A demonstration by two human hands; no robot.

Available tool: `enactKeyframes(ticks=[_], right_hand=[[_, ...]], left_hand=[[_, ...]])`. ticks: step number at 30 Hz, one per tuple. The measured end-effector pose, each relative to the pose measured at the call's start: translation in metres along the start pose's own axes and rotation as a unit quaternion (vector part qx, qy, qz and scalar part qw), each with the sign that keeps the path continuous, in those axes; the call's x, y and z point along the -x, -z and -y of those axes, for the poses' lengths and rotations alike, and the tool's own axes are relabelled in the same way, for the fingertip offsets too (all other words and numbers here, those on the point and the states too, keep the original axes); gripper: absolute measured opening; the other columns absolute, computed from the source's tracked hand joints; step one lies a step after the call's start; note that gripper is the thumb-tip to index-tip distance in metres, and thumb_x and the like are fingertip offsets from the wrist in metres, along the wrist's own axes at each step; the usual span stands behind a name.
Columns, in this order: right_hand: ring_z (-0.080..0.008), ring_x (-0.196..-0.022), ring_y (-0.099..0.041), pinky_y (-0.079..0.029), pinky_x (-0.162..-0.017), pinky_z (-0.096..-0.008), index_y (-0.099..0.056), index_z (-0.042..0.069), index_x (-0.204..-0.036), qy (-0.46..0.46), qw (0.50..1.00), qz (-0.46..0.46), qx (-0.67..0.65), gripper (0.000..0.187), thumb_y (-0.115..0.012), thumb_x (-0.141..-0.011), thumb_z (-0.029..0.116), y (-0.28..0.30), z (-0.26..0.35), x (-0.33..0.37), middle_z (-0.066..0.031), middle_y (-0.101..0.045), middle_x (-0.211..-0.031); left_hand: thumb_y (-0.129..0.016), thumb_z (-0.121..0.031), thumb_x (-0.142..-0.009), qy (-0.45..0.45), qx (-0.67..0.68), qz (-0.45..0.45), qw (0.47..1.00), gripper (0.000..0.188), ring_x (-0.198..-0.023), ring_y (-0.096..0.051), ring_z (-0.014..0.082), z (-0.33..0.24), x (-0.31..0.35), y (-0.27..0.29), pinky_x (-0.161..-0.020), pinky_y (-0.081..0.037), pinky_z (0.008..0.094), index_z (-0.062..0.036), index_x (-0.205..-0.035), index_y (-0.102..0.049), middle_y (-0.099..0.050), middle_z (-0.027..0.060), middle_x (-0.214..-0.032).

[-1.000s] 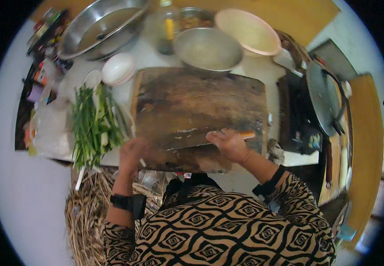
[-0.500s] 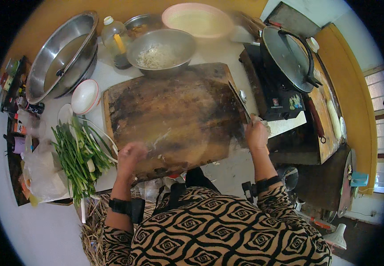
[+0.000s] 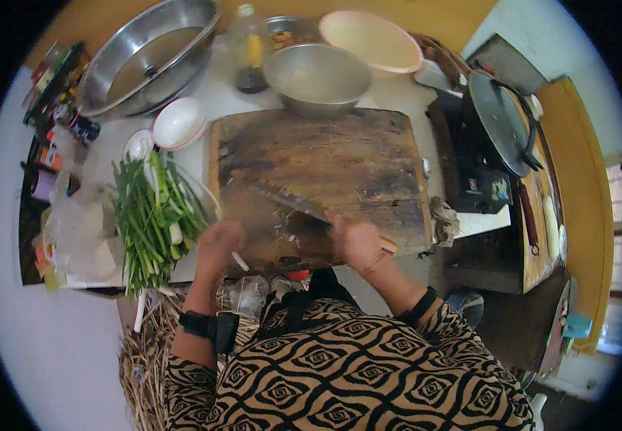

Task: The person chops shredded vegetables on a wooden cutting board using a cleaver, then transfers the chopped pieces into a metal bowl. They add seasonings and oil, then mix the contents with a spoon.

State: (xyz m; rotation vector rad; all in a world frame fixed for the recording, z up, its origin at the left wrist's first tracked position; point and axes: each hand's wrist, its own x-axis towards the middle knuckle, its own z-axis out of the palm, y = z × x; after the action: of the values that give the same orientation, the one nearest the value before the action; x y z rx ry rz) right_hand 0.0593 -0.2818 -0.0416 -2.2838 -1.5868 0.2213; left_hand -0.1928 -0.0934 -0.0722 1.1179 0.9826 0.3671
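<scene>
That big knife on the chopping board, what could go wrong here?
The knife, held by the right hand, lies with its blade close to the left hand, so a slip might nick fingers. The left hand's small white piece sits at the wooden board's near edge and could drop off.

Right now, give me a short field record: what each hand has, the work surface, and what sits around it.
right hand: grips a knife, blade flat on the board
left hand: holds a short white stalk piece at the board's near left edge
work surface: worn wooden cutting board
left of board: green onions, small white bowl
behind board: steel bowl
right: lidded pan
</scene>
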Motion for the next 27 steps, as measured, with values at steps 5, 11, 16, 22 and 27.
enactKeyframes(ticks=[5,11,16,22,27], right_hand=[[-0.0382,-0.076,-0.063,-0.052,-0.064,-0.0457,-0.060,0.008,-0.109,0.007,0.998,-0.029,0.046,0.029,-0.059,-0.080,0.010,-0.003,-0.032,-0.038,-0.0183,-0.066,-0.088],[-0.0358,-0.083,-0.063,-0.052,-0.067,-0.0445,-0.059,0.008,-0.111,0.183,0.980,0.070,0.013,0.031,-0.058,-0.080,0.007,0.002,-0.042,-0.042,-0.0151,-0.066,-0.102],[-0.0355,-0.089,-0.063,-0.054,-0.073,-0.0428,-0.058,0.009,-0.116,0.242,0.970,0.027,0.027,0.037,-0.057,-0.079,0.005,0.001,-0.036,-0.073,-0.0129,-0.065,-0.110],[-0.0337,-0.091,-0.063,-0.054,-0.073,-0.0403,-0.060,0.010,-0.116,0.282,0.957,0.056,0.036,0.035,-0.057,-0.081,0.007,-0.002,-0.047,-0.049,-0.0120,-0.066,-0.110],[-0.0296,-0.081,-0.066,-0.052,-0.067,-0.0374,-0.062,0.004,-0.109,0.196,0.978,0.018,-0.068,0.023,-0.061,-0.087,0.009,0.006,-0.063,-0.005,-0.0150,-0.067,-0.097]], left_hand=[[-0.063,-0.015,-0.089,-0.001,-0.001,-0.008,1.000,0.022,-0.075,-0.060,0.0132,0.009,0.021,0.011,-0.066,-0.048,0.0245,0.0005,-0.105,-0.060,-0.063,0.0054,-0.088],[-0.064,-0.014,-0.089,0.014,0.034,-0.052,0.998,0.019,-0.068,-0.054,0.0101,0.012,0.029,-0.013,-0.061,-0.043,0.0230,0.0004,-0.100,-0.061,-0.061,0.0035,-0.081],[-0.064,-0.016,-0.089,-0.008,0.010,-0.083,0.996,0.021,-0.070,-0.056,0.0098,0.004,0.033,-0.020,-0.064,-0.046,0.0239,0.0001,-0.101,-0.061,-0.062,0.0032,-0.082],[-0.062,-0.016,-0.090,-0.009,-0.030,-0.109,0.994,0.022,-0.075,-0.060,0.0125,-0.003,0.043,-0.027,-0.069,-0.049,0.0272,0.0025,-0.102,-0.062,-0.065,0.0056,-0.086],[-0.063,-0.017,-0.089,-0.001,-0.086,-0.091,0.992,0.022,-0.078,-0.062,0.0129,-0.002,0.032,-0.031,-0.070,-0.050,0.0285,0.0003,-0.103,-0.062,-0.065,0.0055,-0.087]])
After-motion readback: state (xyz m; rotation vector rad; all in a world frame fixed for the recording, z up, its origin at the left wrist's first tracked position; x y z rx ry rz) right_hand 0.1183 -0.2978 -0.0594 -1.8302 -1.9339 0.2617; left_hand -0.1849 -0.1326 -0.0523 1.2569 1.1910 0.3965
